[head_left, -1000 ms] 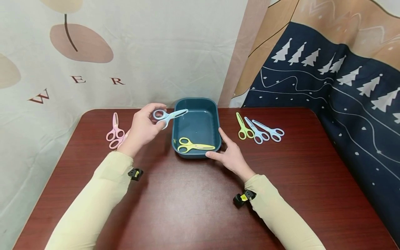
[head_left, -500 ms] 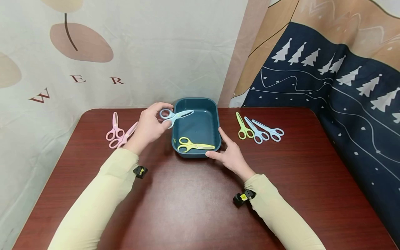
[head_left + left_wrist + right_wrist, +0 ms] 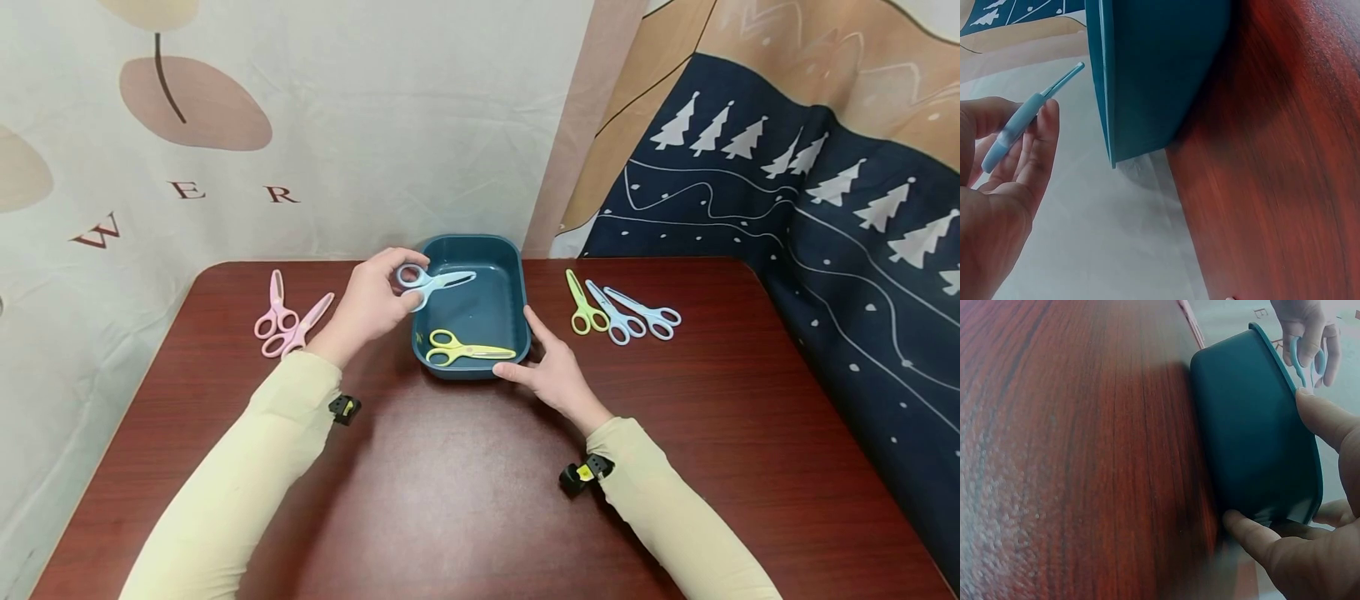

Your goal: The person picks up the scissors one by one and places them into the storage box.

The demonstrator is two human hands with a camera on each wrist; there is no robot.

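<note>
In the head view my left hand holds a pair of light blue scissors by its handle loops, blades pointing right over the dark teal box. The left wrist view shows these scissors edge-on between thumb and fingers, above the level of the rim. A yellow pair of scissors lies inside the box along its near end. My right hand grips the box's near right corner. In the right wrist view its thumb is on the rim, while the fingers reach around the wall.
Two pink scissors lie on the brown table left of the box. To the right are a green pair and two light blue pairs. Printed cloth hangs behind the table's far edge.
My left hand has moved right with the light blue scissors, from the box's left edge to over its inside. Both pink scissors now show fully. The right hand and box have stayed put.
</note>
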